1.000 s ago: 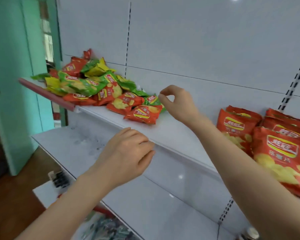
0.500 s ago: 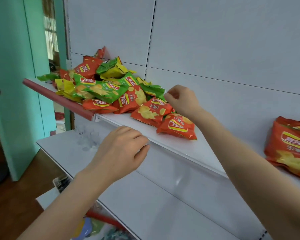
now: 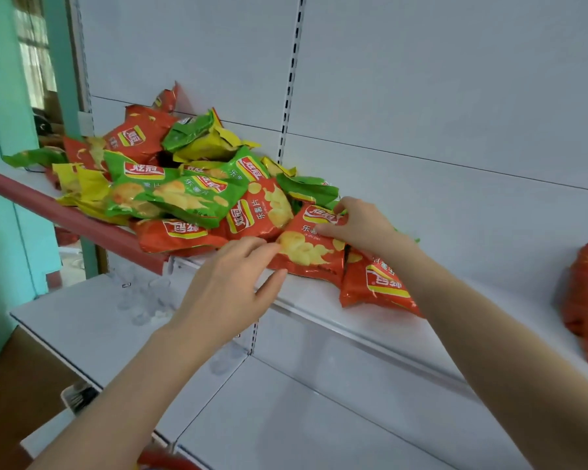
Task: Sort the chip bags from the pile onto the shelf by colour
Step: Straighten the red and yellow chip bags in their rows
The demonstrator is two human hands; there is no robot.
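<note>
The left hand [image 3: 231,286] and right hand [image 3: 360,225] hold a red bag [image 3: 306,247] at the right edge of the pile [image 3: 184,188] on the shelf [image 3: 319,301].

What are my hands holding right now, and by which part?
Both hold the same red chip bag: the right hand grips its top edge, and the left hand appears to pinch its lower corner.

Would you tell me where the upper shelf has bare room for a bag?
Bare shelf lies between the loose red bag and the red stack at the right edge. The left is crowded: the pile reaches the front lip, with the left hand and right hand on the held bag.
</note>
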